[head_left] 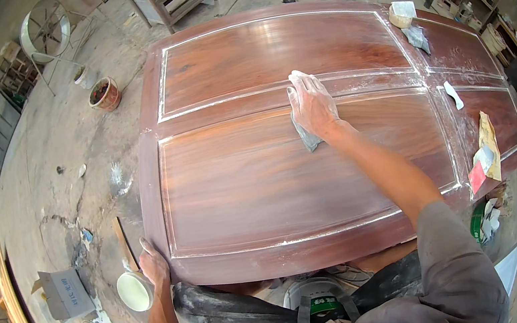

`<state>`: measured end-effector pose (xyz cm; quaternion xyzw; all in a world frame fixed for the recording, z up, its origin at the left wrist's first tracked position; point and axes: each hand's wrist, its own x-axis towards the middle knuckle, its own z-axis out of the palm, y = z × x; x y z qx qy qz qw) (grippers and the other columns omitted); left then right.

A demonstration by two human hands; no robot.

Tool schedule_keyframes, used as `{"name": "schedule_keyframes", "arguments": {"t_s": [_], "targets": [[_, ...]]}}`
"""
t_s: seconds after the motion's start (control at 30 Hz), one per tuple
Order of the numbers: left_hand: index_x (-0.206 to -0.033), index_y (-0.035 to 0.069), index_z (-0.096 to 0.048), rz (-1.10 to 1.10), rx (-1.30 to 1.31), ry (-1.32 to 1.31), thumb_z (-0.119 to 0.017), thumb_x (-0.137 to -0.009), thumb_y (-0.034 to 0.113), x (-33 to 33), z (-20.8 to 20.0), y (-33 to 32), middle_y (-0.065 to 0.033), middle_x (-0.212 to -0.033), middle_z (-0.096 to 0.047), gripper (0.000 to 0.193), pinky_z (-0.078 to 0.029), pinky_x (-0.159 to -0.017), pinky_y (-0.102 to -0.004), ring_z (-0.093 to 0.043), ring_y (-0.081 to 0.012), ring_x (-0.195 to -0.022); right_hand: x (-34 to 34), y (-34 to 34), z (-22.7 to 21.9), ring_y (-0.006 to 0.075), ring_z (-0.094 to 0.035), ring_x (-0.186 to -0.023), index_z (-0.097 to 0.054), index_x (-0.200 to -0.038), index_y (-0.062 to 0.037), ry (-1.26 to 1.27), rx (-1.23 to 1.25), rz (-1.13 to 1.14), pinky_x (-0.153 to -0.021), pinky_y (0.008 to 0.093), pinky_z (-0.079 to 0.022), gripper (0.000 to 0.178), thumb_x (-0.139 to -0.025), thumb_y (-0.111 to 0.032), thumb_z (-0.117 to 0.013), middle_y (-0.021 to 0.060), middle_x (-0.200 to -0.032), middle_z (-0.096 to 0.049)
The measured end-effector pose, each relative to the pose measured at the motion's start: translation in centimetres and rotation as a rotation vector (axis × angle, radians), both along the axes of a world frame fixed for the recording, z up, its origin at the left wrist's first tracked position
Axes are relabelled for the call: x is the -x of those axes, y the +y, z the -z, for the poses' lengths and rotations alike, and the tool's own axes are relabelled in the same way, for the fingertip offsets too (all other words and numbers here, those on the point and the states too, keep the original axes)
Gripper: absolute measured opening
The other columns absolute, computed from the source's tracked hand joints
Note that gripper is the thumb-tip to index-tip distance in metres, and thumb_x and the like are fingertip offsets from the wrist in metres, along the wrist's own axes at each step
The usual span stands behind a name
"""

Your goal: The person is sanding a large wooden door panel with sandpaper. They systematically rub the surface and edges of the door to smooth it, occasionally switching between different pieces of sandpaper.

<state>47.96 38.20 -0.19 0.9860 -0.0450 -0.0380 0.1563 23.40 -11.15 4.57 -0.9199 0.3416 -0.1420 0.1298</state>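
Note:
A large reddish-brown wooden door panel (262,181) lies flat in front of me, with white powder along its raised mouldings. My right hand (314,105) presses down near its middle rail, fingers together and dusted white. Under that palm is a grey piece of sandpaper (307,137), with only its lower corner and edge showing. At the panel's near left corner, my left hand (154,266) grips the edge; part of its fingers is hidden. A white tub with pale contents (135,292) is just beside this hand.
On the panel's right side lie a round tub (399,17), a grey crumpled piece (416,40), a white scrap (454,95) and torn packaging (485,159). Around it on the floor are a cardboard box (66,293), a wooden stick (125,243), a bucket (105,95) and a round fan (45,31).

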Motion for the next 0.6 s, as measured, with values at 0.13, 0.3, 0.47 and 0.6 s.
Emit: {"name": "schedule_keyframes", "arguments": {"t_s": [0.13,0.3,0.47,0.6], "targets": [[-0.113,-0.005,-0.072,-0.015,0.064,0.056,-0.024,-0.106,0.064,-0.2,0.5,-0.6,-0.0349,-0.104,-0.069,0.085,-0.047,-0.094,-0.0577,-0.064,-0.0536,-0.104,0.8,-0.8,7.0,0.0382,-0.023,-0.155,-0.032,-0.157,0.0031,0.062,0.303,0.094,-0.128,0.0477,-0.018,0.058,-0.109,-0.029,-0.042,0.0246,-0.164,-0.029],[-0.116,-0.001,-0.072,-0.053,0.034,0.126,-0.025,-0.107,0.06,-0.2,0.7,1.3,-0.0342,-0.106,-0.069,0.078,-0.047,-0.096,-0.0576,-0.063,-0.0534,-0.107,14.7,-12.0,9.1,0.0391,-0.019,-0.156,-0.03,-0.158,0.0027,0.151,0.267,0.221,-0.127,0.0508,-0.012,0.059,-0.109,-0.03,-0.038,0.0227,-0.167,-0.023],[-0.117,0.0,-0.071,-0.075,0.019,0.104,-0.026,-0.108,0.058,1.3,-1.2,0.6,-0.0324,-0.106,-0.07,0.074,-0.047,-0.097,-0.0572,-0.063,-0.0532,-0.107,5.1,-7.4,9.5,0.0432,-0.013,-0.156,-0.025,-0.16,0.0037,0.213,0.225,0.338,-0.127,0.0535,-0.006,0.067,-0.11,-0.04,-0.032,0.0269,-0.168,-0.017],[-0.117,0.001,-0.071,-0.031,0.034,0.107,-0.026,-0.108,0.057,0.1,-0.1,-0.1,-0.0326,-0.106,-0.069,0.072,-0.046,-0.097,-0.0572,-0.063,-0.0531,-0.107,-12.2,4.3,7.3,0.0435,-0.014,-0.156,-0.023,-0.161,0.001,0.138,0.25,-0.014,-0.127,0.056,-0.005,0.07,-0.109,-0.045,-0.031,0.0252,-0.168,-0.018]]}}
